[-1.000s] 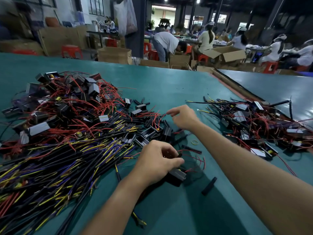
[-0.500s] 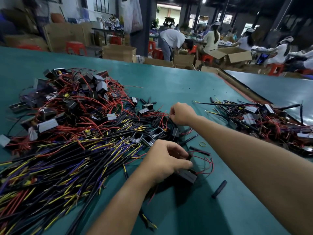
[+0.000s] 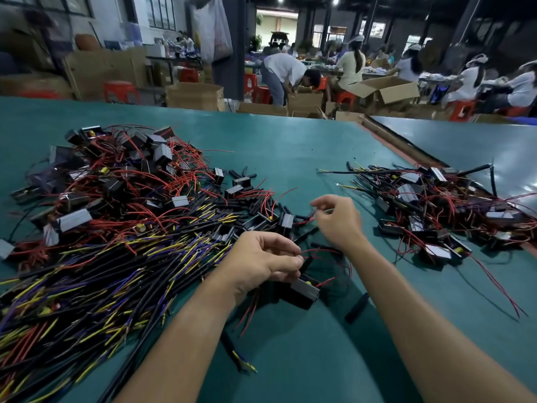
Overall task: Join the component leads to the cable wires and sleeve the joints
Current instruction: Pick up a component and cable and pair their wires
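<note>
Component: black box body with a grey top face and a yellow part at one end. It lies on the green table, near the front and between the two forearms, with its left end partly under the left fingers.

Red leads: thin and looped, they rise from the component into the gap between the hands.

Left hand: fingers curled, with thumb and fingertips pinching the red leads. A short black sleeve juts out just beside the fingertips; whether it is in the pinch cannot be told.

Right hand: held beyond the left hand, forefinger crooked forward and the other fingers loosely curled. Whether anything thin sits between thumb and finger cannot be told.

Loose sleeve: black, lying alone on the table to the right of the component.

Cables: a large heap at the left, black-jacketed with yellow and purple wire ends.

Spare components: heaped behind the cables and tangled in red wire.

Sleeve pieces: black, scattered at the near edge of that heap.

Right heap: components, red wires and black cables mixed together, well apart from the left heaps.

Background: workers seated on red stools among cardboard boxes.
</note>
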